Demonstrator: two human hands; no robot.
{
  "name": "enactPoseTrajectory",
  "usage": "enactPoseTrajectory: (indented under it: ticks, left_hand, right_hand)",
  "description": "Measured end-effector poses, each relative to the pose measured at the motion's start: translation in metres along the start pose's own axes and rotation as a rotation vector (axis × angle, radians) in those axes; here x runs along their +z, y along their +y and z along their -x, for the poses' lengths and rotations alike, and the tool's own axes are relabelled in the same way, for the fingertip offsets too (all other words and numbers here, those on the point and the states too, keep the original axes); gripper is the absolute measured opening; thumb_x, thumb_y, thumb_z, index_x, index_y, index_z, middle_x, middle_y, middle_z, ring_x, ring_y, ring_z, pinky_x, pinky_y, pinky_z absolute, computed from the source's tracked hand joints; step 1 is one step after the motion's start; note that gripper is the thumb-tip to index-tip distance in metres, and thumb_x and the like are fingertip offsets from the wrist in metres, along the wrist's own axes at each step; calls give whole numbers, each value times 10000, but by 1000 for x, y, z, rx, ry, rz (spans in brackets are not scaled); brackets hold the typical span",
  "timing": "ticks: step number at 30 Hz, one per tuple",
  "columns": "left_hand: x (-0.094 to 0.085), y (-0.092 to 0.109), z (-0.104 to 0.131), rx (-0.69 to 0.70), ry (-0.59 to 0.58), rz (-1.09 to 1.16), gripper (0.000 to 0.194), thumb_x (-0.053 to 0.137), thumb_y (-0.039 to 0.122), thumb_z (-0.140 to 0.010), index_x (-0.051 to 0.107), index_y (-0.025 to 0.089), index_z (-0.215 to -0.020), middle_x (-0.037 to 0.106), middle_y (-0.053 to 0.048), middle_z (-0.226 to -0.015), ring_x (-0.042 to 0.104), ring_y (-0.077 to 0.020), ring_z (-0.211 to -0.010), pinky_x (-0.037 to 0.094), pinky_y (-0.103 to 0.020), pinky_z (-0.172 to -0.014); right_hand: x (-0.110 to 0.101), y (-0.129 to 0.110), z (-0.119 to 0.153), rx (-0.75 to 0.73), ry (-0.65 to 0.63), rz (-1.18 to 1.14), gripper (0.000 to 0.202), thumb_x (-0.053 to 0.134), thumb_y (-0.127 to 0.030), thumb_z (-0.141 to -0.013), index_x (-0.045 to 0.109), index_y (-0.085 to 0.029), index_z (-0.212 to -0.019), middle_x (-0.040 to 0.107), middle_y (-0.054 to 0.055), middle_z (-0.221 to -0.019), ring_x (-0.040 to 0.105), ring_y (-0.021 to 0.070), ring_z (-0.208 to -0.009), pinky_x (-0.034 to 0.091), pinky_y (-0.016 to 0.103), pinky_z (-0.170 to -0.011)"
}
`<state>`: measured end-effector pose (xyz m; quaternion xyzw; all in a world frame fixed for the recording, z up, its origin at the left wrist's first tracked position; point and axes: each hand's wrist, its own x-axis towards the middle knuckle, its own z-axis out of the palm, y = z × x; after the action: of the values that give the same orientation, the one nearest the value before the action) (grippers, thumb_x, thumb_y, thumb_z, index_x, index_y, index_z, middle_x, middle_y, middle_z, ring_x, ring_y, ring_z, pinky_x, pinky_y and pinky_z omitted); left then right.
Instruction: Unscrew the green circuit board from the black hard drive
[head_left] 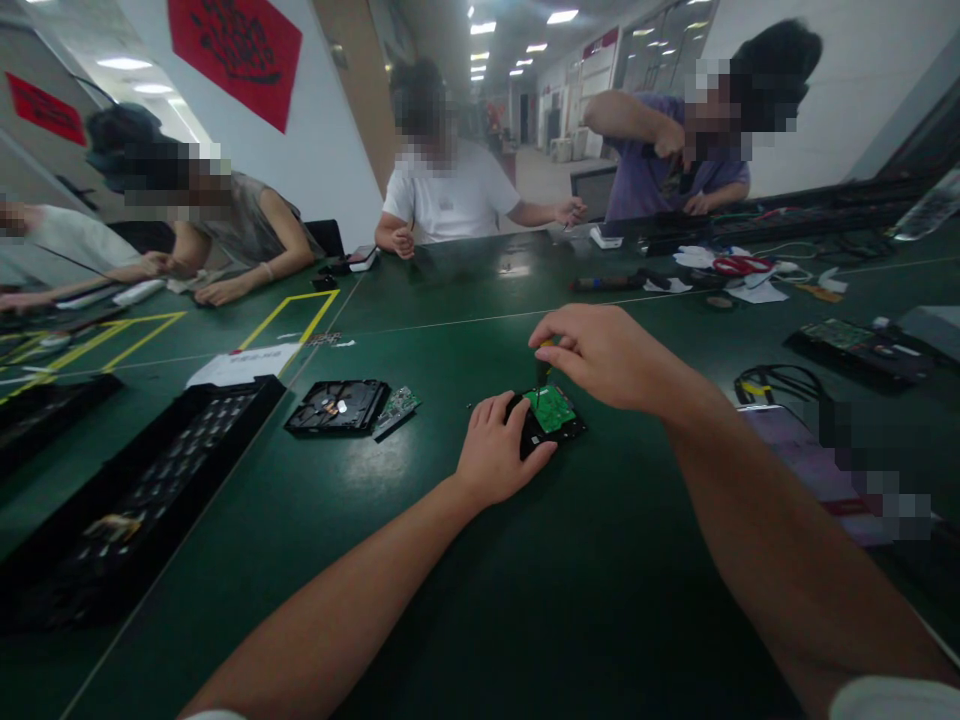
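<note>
A hard drive (pixel 574 428) lies on the green table with its green circuit board (pixel 553 408) facing up. My left hand (pixel 499 450) presses on its left side, thumb along the near edge and fingers over the black casing, holding it down. Above the board, my right hand (pixel 600 350) is closed around a screwdriver (pixel 543 374) with a dark and yellow handle. The screwdriver stands nearly upright, its tip on or just above the board; exact contact is too small to tell. Left of my hands lie another black hard drive (pixel 337 408) and a loose circuit board (pixel 397 408).
A long black tray (pixel 161 480) with small parts stands at left, a paper sheet (pixel 244 362) behind it. At right are another drive (pixel 862 350), a black cable (pixel 780 382) and a purple-screened device (pixel 802 460). A dark tool (pixel 607 284) lies beyond. Several people sit across the table.
</note>
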<state>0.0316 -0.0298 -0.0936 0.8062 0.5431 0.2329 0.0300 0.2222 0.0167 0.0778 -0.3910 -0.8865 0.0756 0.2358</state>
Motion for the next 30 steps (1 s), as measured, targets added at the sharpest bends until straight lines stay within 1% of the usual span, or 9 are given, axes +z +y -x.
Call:
enactPoseTrajectory:
  ticks: [5, 8, 12, 16, 18, 20, 24, 27, 30]
  left_hand:
    - [0, 1, 0, 5, -2, -3, 726, 589, 678, -963, 530, 203, -1508, 506, -177, -1557, 459, -395, -1445, 373, -583, -1218]
    - [0, 1, 0, 2, -4, -3, 723, 583, 681, -966, 531, 206, -1509, 502, -174, -1563, 460, -394, -1445, 374, -586, -1217]
    - [-1, 1, 0, 3, -8, -10, 728, 570, 684, -973, 529, 199, -1514, 506, -173, -1557, 460, -391, -1445, 377, -575, -1218]
    - [-2, 2, 0, 1, -11, -16, 734, 578, 674, -971, 534, 180, -1512, 508, -180, -1553, 455, -390, -1446, 367, -564, -1226]
    - [-3, 3, 0, -6, -18, -13, 735, 582, 676, -967, 533, 187, -1514, 510, -177, -1553, 456, -391, -1445, 370, -566, -1224]
    - [-3, 3, 0, -11, -26, -11, 733, 580, 676, -967, 530, 192, -1516, 509, -175, -1554, 456, -391, -1447, 372, -565, -1223]
    - [-2, 3, 0, -9, -19, -14, 727, 582, 673, -968, 531, 198, -1516, 506, -170, -1560, 455, -389, -1448, 369, -568, -1224]
    - [0, 1, 0, -3, -10, -15, 743, 589, 680, -962, 536, 186, -1513, 507, -178, -1555, 454, -390, -1447, 369, -567, -1225]
    - [1, 0, 0, 1, -9, -9, 741, 586, 677, -966, 535, 181, -1513, 503, -184, -1559, 451, -392, -1450, 368, -571, -1224]
  right_hand:
    - [0, -1, -1, -10, 12, 20, 211, 595, -232, -1003, 803, -204, -1022, 817, 62, -1057, 728, 233, -986, 470, 321, -865]
    - [-1, 2, -1, 57, 23, 38, 158, 667, -300, -982, 787, -198, -970, 815, 74, -997, 735, 239, -934, 475, 329, -831]
    - [1, 4, 0, 139, 48, 16, 184, 709, -359, -962, 752, -181, -945, 805, 77, -912, 731, 229, -834, 475, 326, -763]
    - [1, 1, 1, 82, 26, -10, 108, 664, -239, -963, 754, -179, -974, 799, 62, -930, 718, 205, -838, 467, 309, -776]
    - [3, 1, 1, 18, 20, -18, 160, 618, -163, -955, 768, -174, -1012, 796, 66, -990, 704, 191, -843, 464, 302, -791]
    - [4, 1, 0, -33, 23, -19, 218, 582, -136, -956, 781, -171, -1036, 788, 74, -1043, 691, 184, -845, 462, 302, -806]
    - [5, 2, -2, -47, 16, -1, 194, 599, -190, -975, 788, -182, -1020, 781, 72, -1025, 676, 192, -859, 453, 308, -819]
    - [4, 4, -1, 12, 21, 18, 127, 660, -239, -962, 771, -183, -991, 779, 75, -973, 683, 210, -861, 451, 318, -802]
    - [4, 6, -1, 91, 43, 7, 139, 713, -310, -942, 745, -176, -962, 781, 79, -925, 696, 224, -842, 455, 322, -769]
